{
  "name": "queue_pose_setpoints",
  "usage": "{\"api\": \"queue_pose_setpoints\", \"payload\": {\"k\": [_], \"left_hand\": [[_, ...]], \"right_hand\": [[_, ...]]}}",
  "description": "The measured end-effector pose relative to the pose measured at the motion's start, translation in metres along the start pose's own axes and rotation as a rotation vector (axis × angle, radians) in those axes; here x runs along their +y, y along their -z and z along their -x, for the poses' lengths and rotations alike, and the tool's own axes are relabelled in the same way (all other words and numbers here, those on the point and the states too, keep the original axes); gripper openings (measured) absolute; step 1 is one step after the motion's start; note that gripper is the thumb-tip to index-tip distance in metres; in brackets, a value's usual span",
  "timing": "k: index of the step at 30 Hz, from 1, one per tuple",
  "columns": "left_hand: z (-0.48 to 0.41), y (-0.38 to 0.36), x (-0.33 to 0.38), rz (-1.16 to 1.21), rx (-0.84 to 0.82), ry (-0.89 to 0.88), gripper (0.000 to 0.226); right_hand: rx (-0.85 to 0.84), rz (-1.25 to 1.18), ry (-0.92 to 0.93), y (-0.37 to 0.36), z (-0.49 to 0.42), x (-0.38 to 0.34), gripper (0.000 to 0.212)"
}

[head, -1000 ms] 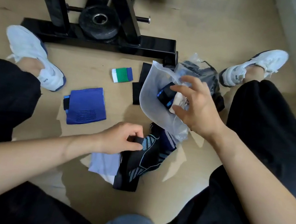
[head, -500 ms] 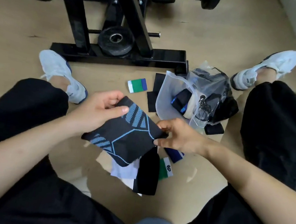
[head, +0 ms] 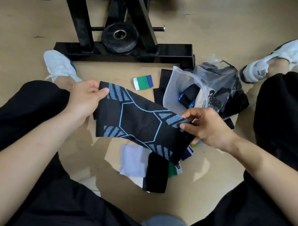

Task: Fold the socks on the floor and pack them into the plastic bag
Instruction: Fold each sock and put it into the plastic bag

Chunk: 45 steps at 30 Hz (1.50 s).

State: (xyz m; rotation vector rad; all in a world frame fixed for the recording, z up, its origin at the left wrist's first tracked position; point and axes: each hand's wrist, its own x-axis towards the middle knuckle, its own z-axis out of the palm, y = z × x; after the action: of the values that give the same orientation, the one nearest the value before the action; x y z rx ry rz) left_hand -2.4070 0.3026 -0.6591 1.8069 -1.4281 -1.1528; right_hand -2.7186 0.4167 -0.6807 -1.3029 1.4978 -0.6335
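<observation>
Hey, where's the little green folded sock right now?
In the head view, the green folded sock lies on the floor, left of the plastic bag, just in front of the bench base.

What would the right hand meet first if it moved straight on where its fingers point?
The sock that the right hand pinches; beyond that, probably the left hand, though depth is unclear.
</observation>
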Motion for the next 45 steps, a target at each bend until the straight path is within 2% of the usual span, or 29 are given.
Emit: {"api": "queue_pose_setpoints", "payload": {"k": [4, 8, 11, 16, 19, 23, 28, 31, 34, 37, 39, 43, 45], "left_hand": [[0.006, -0.009, 0.001, -0.078, -0.071, 0.023, 0.010], [0.028, -0.022, 0.011, -0.119, -0.201, -0.106, 0.010], [0.042, -0.032, 0.018, -0.098, -0.294, -0.202, 0.004], [0.061, -0.051, 0.021, -0.015, -0.365, -0.268, 0.010], [0.067, -0.062, 0.021, -0.011, -0.376, -0.308, 0.009], [0.075, -0.076, 0.023, -0.047, -0.397, -0.332, 0.014], [0.081, -0.083, 0.022, -0.050, -0.414, -0.324, 0.011], [0.084, -0.081, 0.023, -0.057, -0.403, -0.329, 0.020], [0.087, -0.078, 0.029, -0.061, -0.511, -0.299, 0.028], [0.090, -0.074, 0.033, -0.058, -0.613, -0.265, 0.034], [0.091, -0.069, 0.034, -0.053, -0.560, -0.301, 0.033], [0.077, -0.053, 0.032, -0.142, -0.270, -0.560, 0.021], [0.066, -0.043, 0.031, -0.224, -0.271, -0.653, 0.020]], "right_hand": [[0.192, -0.138, 0.077, 0.006, 0.010, -0.004, 0.013], [0.319, -0.309, 0.067, 0.001, 0.013, -0.007, 0.020], [0.336, -0.365, 0.062, -0.003, 0.010, -0.009, 0.011], [0.308, -0.429, 0.064, -0.018, 0.007, -0.010, 0.033], [0.264, -0.463, 0.087, -0.024, 0.008, -0.013, 0.032], [0.203, -0.443, 0.139, -0.029, 0.008, -0.015, 0.031], [0.190, -0.350, 0.164, -0.036, 0.010, -0.015, 0.042], [0.167, -0.305, 0.183, -0.034, 0.013, -0.015, 0.051], [0.169, -0.201, 0.185, -0.036, 0.014, -0.014, 0.062], [0.233, -0.105, 0.219, -0.039, 0.011, -0.011, 0.051], [0.231, -0.108, 0.237, -0.035, 0.011, -0.011, 0.039], [0.166, -0.092, 0.237, -0.026, 0.012, -0.010, 0.023], [0.132, -0.077, 0.241, -0.021, 0.013, -0.010, 0.021]]}}
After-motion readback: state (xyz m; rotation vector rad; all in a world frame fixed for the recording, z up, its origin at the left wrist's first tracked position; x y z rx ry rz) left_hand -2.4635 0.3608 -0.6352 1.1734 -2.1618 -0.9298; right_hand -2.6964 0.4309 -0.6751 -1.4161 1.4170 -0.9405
